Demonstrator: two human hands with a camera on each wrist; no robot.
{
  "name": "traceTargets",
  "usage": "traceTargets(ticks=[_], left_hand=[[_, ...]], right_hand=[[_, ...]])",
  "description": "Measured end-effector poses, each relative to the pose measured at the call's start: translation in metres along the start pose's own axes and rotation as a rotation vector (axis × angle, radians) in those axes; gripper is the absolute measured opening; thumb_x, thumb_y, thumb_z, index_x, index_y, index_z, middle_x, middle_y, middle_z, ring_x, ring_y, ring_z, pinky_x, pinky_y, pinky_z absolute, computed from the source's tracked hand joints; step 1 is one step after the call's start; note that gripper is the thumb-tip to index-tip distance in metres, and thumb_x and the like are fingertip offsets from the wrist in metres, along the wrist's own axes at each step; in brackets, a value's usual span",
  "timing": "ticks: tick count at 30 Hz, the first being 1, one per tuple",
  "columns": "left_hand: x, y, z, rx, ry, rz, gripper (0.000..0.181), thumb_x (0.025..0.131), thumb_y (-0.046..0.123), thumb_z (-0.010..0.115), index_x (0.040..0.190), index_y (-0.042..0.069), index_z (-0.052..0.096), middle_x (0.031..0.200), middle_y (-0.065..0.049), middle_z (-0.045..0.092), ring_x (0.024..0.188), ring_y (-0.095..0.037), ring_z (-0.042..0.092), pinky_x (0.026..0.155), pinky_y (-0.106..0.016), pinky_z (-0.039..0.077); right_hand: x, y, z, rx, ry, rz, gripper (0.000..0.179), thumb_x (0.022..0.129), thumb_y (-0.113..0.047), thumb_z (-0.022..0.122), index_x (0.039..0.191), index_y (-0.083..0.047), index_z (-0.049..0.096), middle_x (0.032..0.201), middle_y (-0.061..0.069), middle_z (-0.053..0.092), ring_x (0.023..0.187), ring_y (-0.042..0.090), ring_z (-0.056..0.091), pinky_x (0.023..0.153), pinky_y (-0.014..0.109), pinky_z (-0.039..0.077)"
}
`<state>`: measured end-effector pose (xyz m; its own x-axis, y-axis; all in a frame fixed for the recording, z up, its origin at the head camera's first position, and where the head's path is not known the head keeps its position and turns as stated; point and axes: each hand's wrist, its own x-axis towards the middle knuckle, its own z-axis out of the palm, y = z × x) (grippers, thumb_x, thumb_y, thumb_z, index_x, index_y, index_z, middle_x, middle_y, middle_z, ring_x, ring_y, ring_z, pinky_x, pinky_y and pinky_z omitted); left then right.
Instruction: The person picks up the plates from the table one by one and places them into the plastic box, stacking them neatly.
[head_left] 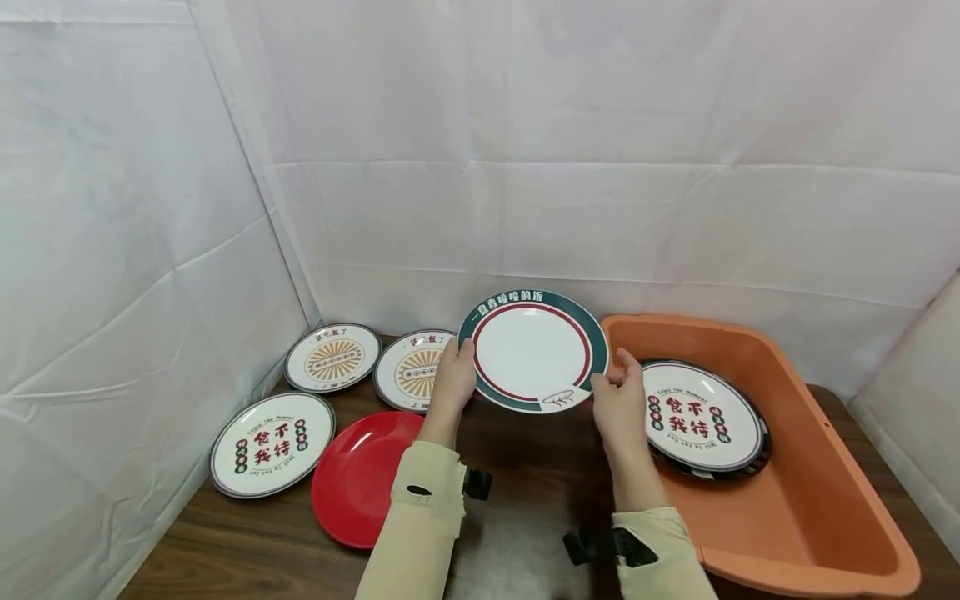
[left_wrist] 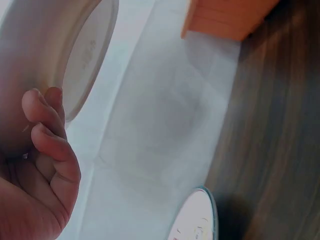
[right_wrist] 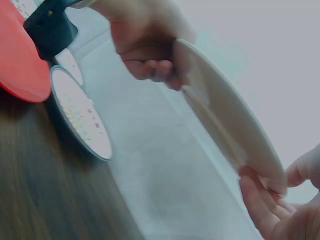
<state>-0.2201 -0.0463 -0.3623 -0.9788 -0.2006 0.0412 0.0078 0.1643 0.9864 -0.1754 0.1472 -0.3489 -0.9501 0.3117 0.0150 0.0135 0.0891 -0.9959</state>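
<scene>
Gripped by opposite sides of its rim, a green-rimmed plate (head_left: 534, 354) sits between my left hand (head_left: 454, 379) and my right hand (head_left: 621, 400), raised above the wooden table (head_left: 225, 554), its white face tilted toward me. Both my forearms reach forward, wrists apart. On the left, my thumb lies by the rim and my fingers curl beneath; on the right, thumb and fingers pinch the lower edge. Just left of my left hand lies a sunburst plate (head_left: 412, 379), partly hidden by it; nearer me is a red plate (head_left: 360, 487). Right of my right hand stands an orange tub (head_left: 757, 529), holding a plate with red characters (head_left: 693, 417).
</scene>
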Motion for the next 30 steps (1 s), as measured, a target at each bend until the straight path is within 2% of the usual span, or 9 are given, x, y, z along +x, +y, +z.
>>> traceTargets(ticks=[4, 6, 9, 11, 13, 18, 23, 26, 30], left_hand=[[-0.007, 0.009, 0.002, -0.001, -0.048, 0.046, 0.039, 0.101, 0.023, 0.034, 0.130, 0.001, 0.047, 0.122, -0.019, 0.054, 0.115, -0.028, 0.048, 0.101, -0.042, 0.032], [-0.010, 0.014, 0.003, -0.007, -0.086, 0.060, 0.039, 0.101, 0.023, 0.034, 0.129, 0.000, 0.048, 0.111, -0.021, 0.059, 0.102, -0.026, 0.055, 0.094, -0.039, 0.039], [-0.013, 0.019, 0.007, -0.039, -0.161, 0.048, 0.038, 0.101, 0.024, 0.034, 0.125, -0.002, 0.049, 0.081, -0.018, 0.061, 0.068, -0.019, 0.059, 0.066, -0.037, 0.051], [-0.015, 0.021, 0.011, -0.062, -0.212, 0.032, 0.037, 0.101, 0.024, 0.033, 0.122, -0.002, 0.049, 0.066, -0.012, 0.057, 0.050, -0.014, 0.053, 0.048, -0.033, 0.049], [-0.017, 0.022, 0.015, -0.079, -0.252, 0.026, 0.036, 0.102, 0.024, 0.033, 0.121, -0.003, 0.048, 0.059, -0.008, 0.053, 0.042, -0.013, 0.049, 0.038, -0.031, 0.044], [-0.022, 0.027, 0.025, -0.079, -0.314, 0.040, 0.035, 0.102, 0.025, 0.034, 0.118, -0.003, 0.048, 0.059, -0.005, 0.051, 0.044, -0.012, 0.050, 0.040, -0.026, 0.042], [-0.025, 0.028, 0.036, -0.089, -0.386, 0.029, 0.034, 0.102, 0.025, 0.034, 0.115, -0.004, 0.047, 0.058, -0.005, 0.053, 0.043, -0.011, 0.052, 0.040, -0.030, 0.044], [-0.027, 0.030, 0.044, -0.139, -0.426, -0.021, 0.034, 0.101, 0.027, 0.035, 0.117, -0.003, 0.045, 0.063, -0.004, 0.054, 0.049, -0.009, 0.054, 0.046, -0.027, 0.046], [-0.029, 0.034, 0.055, -0.251, -0.450, -0.105, 0.035, 0.100, 0.031, 0.038, 0.121, 0.003, 0.039, 0.067, -0.004, 0.053, 0.050, -0.010, 0.051, 0.048, -0.023, 0.042]], right_hand=[[-0.001, -0.007, -0.024, 0.030, -0.129, 0.034, 0.058, 0.095, -0.005, 0.039, 0.147, -0.003, 0.012, 0.088, 0.009, 0.045, 0.059, 0.009, 0.060, 0.058, 0.028, 0.054], [-0.001, -0.009, -0.036, 0.001, -0.176, 0.047, 0.058, 0.097, -0.007, 0.039, 0.147, -0.003, 0.011, 0.082, 0.007, 0.050, 0.054, 0.011, 0.061, 0.057, 0.030, 0.054], [0.000, -0.014, -0.054, -0.070, -0.223, 0.053, 0.056, 0.098, -0.010, 0.038, 0.147, -0.004, 0.013, 0.073, 0.002, 0.057, 0.047, 0.013, 0.059, 0.053, 0.028, 0.053], [0.001, -0.017, -0.064, -0.113, -0.235, 0.045, 0.055, 0.098, -0.013, 0.038, 0.147, -0.003, 0.016, 0.066, 0.001, 0.058, 0.042, 0.013, 0.055, 0.048, 0.027, 0.051], [0.002, -0.019, -0.073, -0.163, -0.247, 0.021, 0.053, 0.098, -0.015, 0.038, 0.146, -0.001, 0.019, 0.059, 0.002, 0.056, 0.038, 0.013, 0.051, 0.045, 0.026, 0.048], [0.006, -0.020, -0.091, -0.269, -0.264, -0.034, 0.051, 0.100, -0.023, 0.034, 0.143, 0.003, 0.025, 0.053, 0.005, 0.055, 0.037, 0.017, 0.049, 0.041, 0.028, 0.045], [0.007, -0.021, -0.107, -0.327, -0.251, -0.059, 0.054, 0.100, -0.034, 0.032, 0.138, 0.004, 0.032, 0.063, 0.007, 0.057, 0.040, 0.018, 0.050, 0.043, 0.030, 0.046], [0.009, -0.023, -0.115, -0.331, -0.214, -0.070, 0.056, 0.100, -0.038, 0.031, 0.138, 0.004, 0.033, 0.068, 0.004, 0.057, 0.043, 0.016, 0.049, 0.042, 0.028, 0.045], [0.014, -0.025, -0.123, -0.290, -0.148, -0.056, 0.060, 0.099, -0.040, 0.032, 0.141, 0.003, 0.030, 0.074, -0.003, 0.057, 0.051, 0.009, 0.053, 0.046, 0.024, 0.047]])
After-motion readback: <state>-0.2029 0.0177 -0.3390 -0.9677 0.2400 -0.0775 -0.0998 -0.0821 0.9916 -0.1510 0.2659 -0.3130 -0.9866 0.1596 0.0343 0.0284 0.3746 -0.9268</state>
